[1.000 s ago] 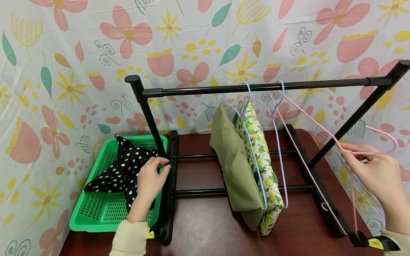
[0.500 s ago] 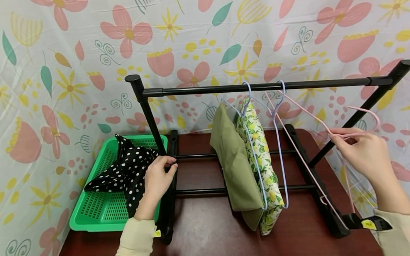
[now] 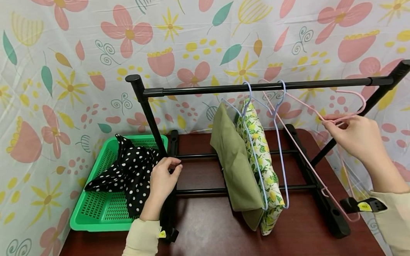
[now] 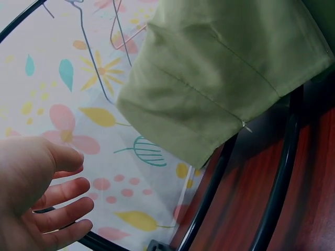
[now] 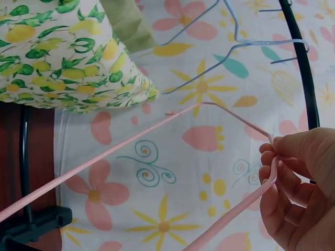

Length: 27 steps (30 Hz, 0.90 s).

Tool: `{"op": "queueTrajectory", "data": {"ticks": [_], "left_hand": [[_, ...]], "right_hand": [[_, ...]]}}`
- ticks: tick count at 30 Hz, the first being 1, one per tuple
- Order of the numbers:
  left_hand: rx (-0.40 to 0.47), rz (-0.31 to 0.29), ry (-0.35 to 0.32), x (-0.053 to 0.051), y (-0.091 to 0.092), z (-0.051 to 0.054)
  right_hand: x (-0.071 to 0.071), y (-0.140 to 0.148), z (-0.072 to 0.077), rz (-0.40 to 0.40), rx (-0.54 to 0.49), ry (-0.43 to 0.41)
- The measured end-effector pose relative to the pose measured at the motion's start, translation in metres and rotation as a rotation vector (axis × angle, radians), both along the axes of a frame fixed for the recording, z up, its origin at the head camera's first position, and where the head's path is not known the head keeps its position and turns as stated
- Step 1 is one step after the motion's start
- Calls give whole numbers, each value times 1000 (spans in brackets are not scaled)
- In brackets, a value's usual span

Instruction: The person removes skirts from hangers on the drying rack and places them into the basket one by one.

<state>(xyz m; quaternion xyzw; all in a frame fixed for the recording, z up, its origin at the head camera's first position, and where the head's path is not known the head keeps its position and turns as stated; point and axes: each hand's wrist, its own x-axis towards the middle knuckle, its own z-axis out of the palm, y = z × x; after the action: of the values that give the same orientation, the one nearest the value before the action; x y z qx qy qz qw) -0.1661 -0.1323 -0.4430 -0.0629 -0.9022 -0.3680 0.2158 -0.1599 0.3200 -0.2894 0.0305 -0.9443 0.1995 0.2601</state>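
Note:
My right hand pinches a pink clothes hanger just below its hook, at the right part of the rack. The hook stands below the black top rail, apart from it. My left hand holds nothing, its fingers loosely bent beside the rack's left post. Two blue hangers hang on the rail. An olive green cloth piece and a lemon-print piece hang from them, side by side. In the left wrist view the olive cloth shows a small zip pull.
A green perforated basket stands left of the rack with a black polka-dot cloth in it. Black lower bars cross the rack's base above the dark red-brown table. A floral curtain hangs behind.
My right hand has moved left and upward with the pink hanger, bringing its hook closer to the rail. My left hand has shifted slightly right. The hanging cloths have stayed put.

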Motion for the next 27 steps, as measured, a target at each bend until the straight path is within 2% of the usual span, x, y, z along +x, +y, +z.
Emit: {"op": "queueTrajectory", "data": {"ticks": [6,11,18,27], "left_hand": [[22,-18,-21,0,3,-5],[28,-25,-24,1,4,-7],[36,-30,-40,0,6,-14],[38,-33,-69,-1,6,-21]], "right_hand": [[-12,-4,9,32,14,11],[-22,-8,12,52,66,32],[-32,-15,15,32,70,-25],[-42,-22,10,27,62,-45]]}}
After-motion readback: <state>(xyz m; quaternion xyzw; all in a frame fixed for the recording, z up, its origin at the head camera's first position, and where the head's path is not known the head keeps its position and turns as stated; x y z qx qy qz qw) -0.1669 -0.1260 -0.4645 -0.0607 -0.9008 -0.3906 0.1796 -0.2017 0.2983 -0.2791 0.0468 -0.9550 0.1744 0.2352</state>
